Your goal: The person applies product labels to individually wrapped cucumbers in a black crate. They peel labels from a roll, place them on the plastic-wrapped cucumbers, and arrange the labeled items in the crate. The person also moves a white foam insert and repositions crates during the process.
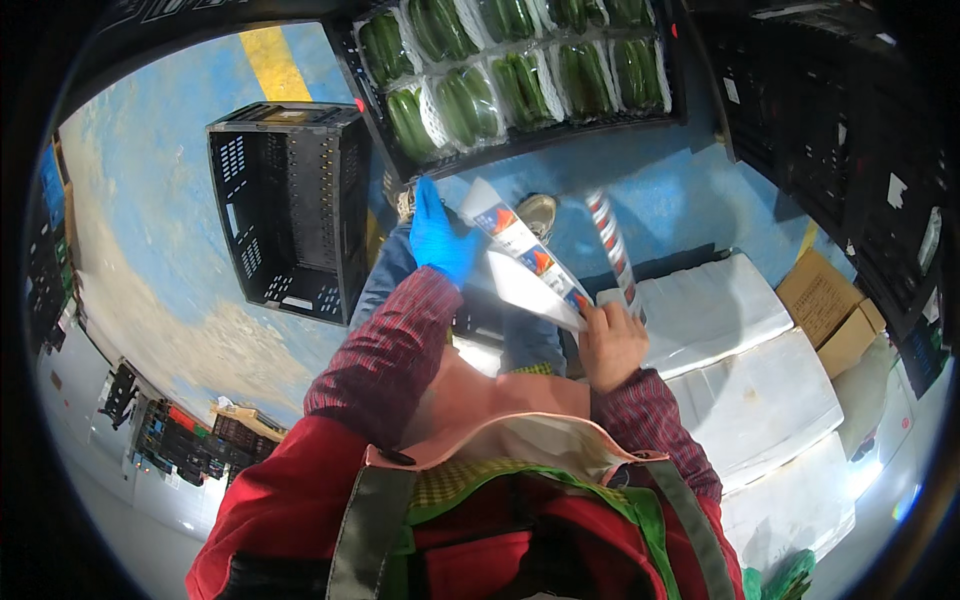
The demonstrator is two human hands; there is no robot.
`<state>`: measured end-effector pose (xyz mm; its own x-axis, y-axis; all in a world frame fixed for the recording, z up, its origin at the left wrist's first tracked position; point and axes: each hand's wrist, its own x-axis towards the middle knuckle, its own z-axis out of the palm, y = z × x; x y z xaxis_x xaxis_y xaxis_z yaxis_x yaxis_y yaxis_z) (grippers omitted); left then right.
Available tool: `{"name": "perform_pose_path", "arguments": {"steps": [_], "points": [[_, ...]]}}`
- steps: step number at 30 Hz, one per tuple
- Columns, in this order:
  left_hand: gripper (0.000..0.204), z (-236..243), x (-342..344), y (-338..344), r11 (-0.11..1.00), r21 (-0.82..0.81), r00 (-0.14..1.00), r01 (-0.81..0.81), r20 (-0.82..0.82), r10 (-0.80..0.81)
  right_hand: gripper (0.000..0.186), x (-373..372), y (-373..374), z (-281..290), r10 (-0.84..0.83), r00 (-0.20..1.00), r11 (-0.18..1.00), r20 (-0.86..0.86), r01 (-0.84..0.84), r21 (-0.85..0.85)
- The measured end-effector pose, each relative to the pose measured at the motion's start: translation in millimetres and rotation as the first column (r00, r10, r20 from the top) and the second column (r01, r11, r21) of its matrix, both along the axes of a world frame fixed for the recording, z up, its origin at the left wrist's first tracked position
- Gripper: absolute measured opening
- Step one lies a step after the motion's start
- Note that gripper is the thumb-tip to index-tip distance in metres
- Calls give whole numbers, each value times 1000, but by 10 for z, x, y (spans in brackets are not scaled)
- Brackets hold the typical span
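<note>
A white strip of printed stickers (535,255) with red and blue patches slants in front of my body. My right hand (612,345), bare, pinches its lower end. My left hand (440,240) wears a blue glove, fingers stretched out, beside the strip's upper left end; whether the thumb touches the strip is unclear. Beyond both hands stands a black crate (560,137) filled with clear packs of green cucumbers (466,105) in white foam net. Another length of striped stickers (612,245) hangs just past my right hand, its lower end hidden behind my fingers.
An open black crate (290,205) lies on its side on the blue floor at left. White boxes (750,385) are lined up to my right, with a cardboard box (825,310) behind them. Black crates (800,120) are stacked at the far right. My shoes (538,214) show below the crate.
</note>
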<state>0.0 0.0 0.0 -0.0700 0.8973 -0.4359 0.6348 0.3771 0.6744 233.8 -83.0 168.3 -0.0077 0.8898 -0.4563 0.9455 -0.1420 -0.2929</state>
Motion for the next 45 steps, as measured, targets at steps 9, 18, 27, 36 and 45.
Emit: {"name": "perform_pose_path", "arguments": {"steps": [9, 18, 27, 36, 45], "points": [[36, 406, 315, 503, 929, -235, 485, -287, 800, 353, 45, 83, 60, 121, -14, 990, 1000, -143, 16, 15], [34, 456, -406, 682, 904, -103, 715, -415, 577, 394, 56, -3, 141, -276, -157, 874, 952, -460, 10, -306], [22, 1141, -753, 614, 990, -47, 923, -135, 356, 143, 45, -537, 554, -186, -291, 676, 957, -677, 219, -192], [20, 746, -474, 514, 988, -146, 803, -49, 582, 126, 51, -901, 1734, -561, 33, 738, 993, -674, 51, 105], [21, 195, -773, 718, 999, -42, 826, -33, 562, 51, 22, -1218, 2052, -1107, -405, 424, 907, -810, 75, -415]]}}
